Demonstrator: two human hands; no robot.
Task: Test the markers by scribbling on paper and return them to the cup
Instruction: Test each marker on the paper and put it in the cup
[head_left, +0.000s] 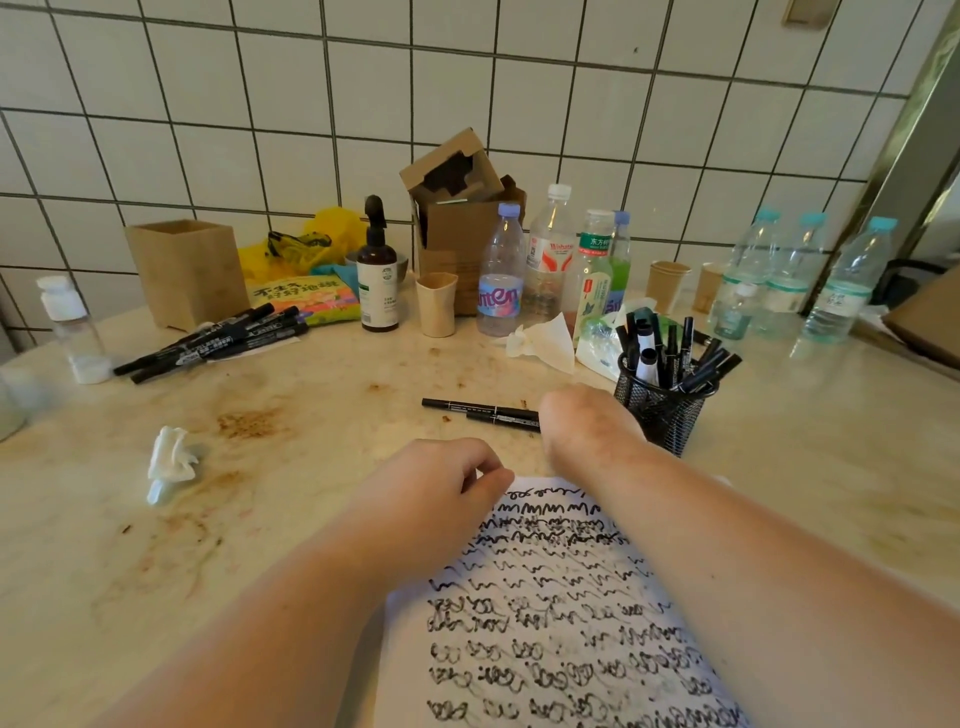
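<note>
A white paper (561, 597) covered in black scribbles lies at the near edge of the counter. My left hand (441, 480) rests on its top left corner, fingers curled in with nothing visibly in them. Two black markers (478, 408) lie side by side just beyond the paper. My right hand (584, 423) is bent down over their right ends, and its fingers are hidden behind the back of the hand. A black mesh cup (662, 415) with several markers standing in it sits right beside that hand. Several more black markers (218, 338) lie in a pile at the far left.
A crumpled tissue (171, 460) lies left of the paper. Along the tiled wall stand a wooden box (189, 270), a brown pump bottle (379, 280), a beige cup (436, 304), a cardboard box (457, 218) and several plastic bottles (550, 260).
</note>
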